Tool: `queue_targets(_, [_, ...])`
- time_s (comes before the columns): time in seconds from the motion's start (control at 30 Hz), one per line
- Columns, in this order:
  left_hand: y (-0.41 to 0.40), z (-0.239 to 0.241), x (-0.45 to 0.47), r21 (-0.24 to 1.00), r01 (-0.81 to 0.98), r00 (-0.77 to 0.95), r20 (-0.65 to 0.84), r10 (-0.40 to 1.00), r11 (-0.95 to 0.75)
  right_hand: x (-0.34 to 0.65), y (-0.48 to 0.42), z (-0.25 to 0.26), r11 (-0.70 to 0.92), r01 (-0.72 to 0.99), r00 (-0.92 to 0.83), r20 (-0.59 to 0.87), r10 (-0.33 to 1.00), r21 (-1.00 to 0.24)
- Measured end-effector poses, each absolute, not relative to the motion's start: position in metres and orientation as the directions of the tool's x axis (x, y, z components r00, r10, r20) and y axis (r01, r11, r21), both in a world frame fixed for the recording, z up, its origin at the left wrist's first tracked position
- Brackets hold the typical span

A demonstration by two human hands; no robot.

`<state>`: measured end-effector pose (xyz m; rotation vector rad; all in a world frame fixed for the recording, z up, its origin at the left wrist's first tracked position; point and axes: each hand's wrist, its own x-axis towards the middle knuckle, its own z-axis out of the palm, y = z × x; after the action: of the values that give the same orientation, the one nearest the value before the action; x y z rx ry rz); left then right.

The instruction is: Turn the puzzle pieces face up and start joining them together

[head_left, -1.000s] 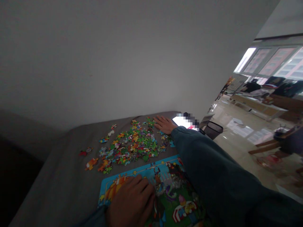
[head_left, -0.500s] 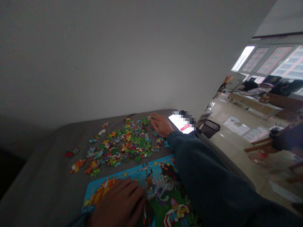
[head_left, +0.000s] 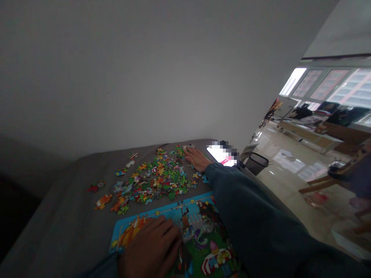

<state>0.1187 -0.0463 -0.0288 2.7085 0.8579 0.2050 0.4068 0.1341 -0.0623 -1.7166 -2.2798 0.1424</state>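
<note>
My left hand (head_left: 153,247) rests on a colourful cartoon jigsaw picture (head_left: 199,220) at the near edge of the view. Its fingers are loosely bent, with the tips out of sight, and nothing shows in them. My right hand (head_left: 197,159) lies palm down with fingers outstretched at the far right side of a heap of loose jigsaw pieces (head_left: 159,179). Some pieces show around its fingertips; what lies beneath the palm is hidden. A few stray pieces, among them an orange one (head_left: 103,201), lie left of the heap.
Grey cloth (head_left: 69,216) covers the surface, which ends at a pale wall (head_left: 162,77). A lit phone or tablet screen (head_left: 217,153), partly pixelated, lies beyond my right wrist. Past the right edge are a dark mesh bin (head_left: 256,164), a shiny floor and wooden furniture.
The view has shifted a little, moving the scene slightly right and down. My right fingers are more spread, and pieces now show beyond them. My left hand stays on the picture.
</note>
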Motion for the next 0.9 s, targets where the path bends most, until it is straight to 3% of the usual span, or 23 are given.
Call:
queue_targets(0.37, [-0.052,-0.026,0.118,0.344,0.567,0.799,-0.005,0.602,-0.749,0.44,0.094,-0.023,0.221,0.928,-0.13,0.294,0.947,-0.301])
queue_targets(0.5, [-0.052,-0.031,0.118,0.341,0.524,0.821,0.04,0.569,-0.78,0.433,0.073,-0.039,0.342,0.928,-0.327,0.119,0.938,-0.15])
queue_targets(0.63, [-0.052,-0.031,0.119,0.337,0.53,0.815,0.051,0.577,-0.778,0.42,0.074,-0.054,0.277,0.955,-0.275,0.032,0.961,-0.103])
queue_targets(0.77, [-0.053,-0.027,0.12,0.355,0.537,0.813,0.023,0.581,-0.765,0.416,0.084,-0.058,0.168,0.979,-0.161,0.074,0.984,-0.114])
queue_targets(0.9, [-0.055,-0.024,0.118,0.343,0.535,0.815,0.029,0.578,-0.772,0.422,0.087,-0.064,0.177,0.977,-0.155,0.183,0.971,-0.116])
